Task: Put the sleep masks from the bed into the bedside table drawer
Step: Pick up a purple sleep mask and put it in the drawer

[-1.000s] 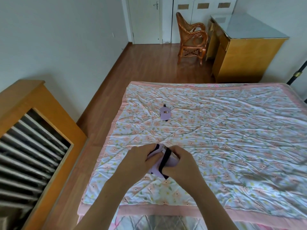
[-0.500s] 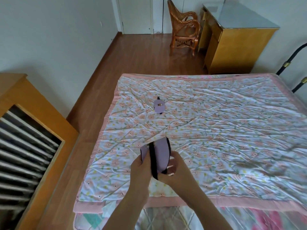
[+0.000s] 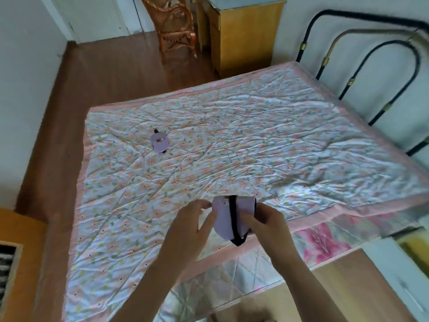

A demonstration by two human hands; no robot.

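Note:
A folded lilac sleep mask (image 3: 224, 217) with a black strap is held up over the near edge of the bed. My right hand (image 3: 267, 220) grips its right side. My left hand (image 3: 192, 225) is at its left edge, fingers spread and touching it. A second lilac sleep mask (image 3: 159, 143) lies folded on the floral quilt (image 3: 232, 147), far left of the bed. The bedside table drawer is not clearly in view.
A black metal bed frame (image 3: 362, 73) stands at the right. A wooden cabinet (image 3: 243, 36) and a rattan chair (image 3: 174, 26) stand beyond the bed on the wood floor. A wooden headboard or slatted frame (image 3: 14, 263) sits at the lower left.
The view has swung right and tilted. Both hands have lifted the mask off the quilt and moved it right, toward the bed's near edge.

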